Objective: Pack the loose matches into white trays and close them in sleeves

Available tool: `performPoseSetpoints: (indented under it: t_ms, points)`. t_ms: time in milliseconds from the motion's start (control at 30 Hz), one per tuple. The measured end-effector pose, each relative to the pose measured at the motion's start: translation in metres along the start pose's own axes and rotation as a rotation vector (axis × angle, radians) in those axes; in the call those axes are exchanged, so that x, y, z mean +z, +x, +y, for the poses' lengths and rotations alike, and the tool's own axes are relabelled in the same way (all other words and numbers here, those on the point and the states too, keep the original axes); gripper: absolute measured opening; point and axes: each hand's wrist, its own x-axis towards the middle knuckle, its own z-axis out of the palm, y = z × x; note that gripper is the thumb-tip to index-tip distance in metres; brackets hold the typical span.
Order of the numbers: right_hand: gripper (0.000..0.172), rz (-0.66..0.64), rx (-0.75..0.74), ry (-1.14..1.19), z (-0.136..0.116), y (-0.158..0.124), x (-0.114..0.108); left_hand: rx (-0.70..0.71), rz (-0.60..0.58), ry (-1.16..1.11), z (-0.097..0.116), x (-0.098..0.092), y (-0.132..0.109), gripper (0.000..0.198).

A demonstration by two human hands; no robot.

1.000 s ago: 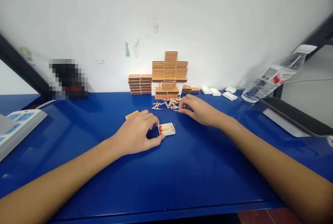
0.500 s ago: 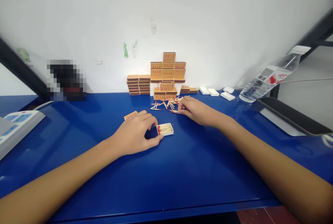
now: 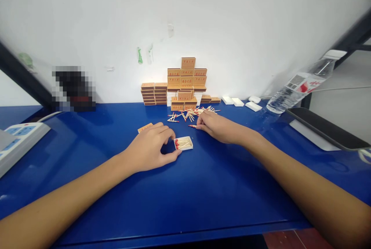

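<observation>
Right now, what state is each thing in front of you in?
Matchbox tray: uncovered, partly filled with matches
Left hand: curved, thumb and finger at the tray's left end
Right hand: closed on red-headed matches
Loose matches: scattered
Matchbox stack: standing
Plastic bottle: capped

Wht wall (image 3: pixel 237 29) behind glossy blue tbl (image 3: pixel 185 195), reddish flr (image 3: pixel 281 240) btm rt.

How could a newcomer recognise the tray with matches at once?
On the blue table, find the left hand. At its fingertips sits a small, open white tray. Unlike the white pieces near the wall, it visibly holds red-tipped matches.
</observation>
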Motion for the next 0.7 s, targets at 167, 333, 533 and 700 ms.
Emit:
performPoseSetpoints:
  t_ms: [167,333,533,700]
  points:
    - [0.02,-0.005,0.009,0.043,-0.012,-0.007,-0.009,0.0,-0.004,0.0,0.0,0.0,0.001,0.026]
    - [0.025,0.019,-0.081,0.108,-0.04,-0.019,-0.017,0.005,0.01,0.005,0.001,0.001,0.001,0.025]
    - [0.02,-0.024,-0.229,-0.018,-0.064,-0.028,-0.005,0.028,0.022,0.012,0.002,0.001,0.0,0.025]
    - [0.016,0.011,-0.272,-0.071,-0.066,-0.024,0.002,0.036,0.012,0.028,0.002,0.0,0.0,0.027]
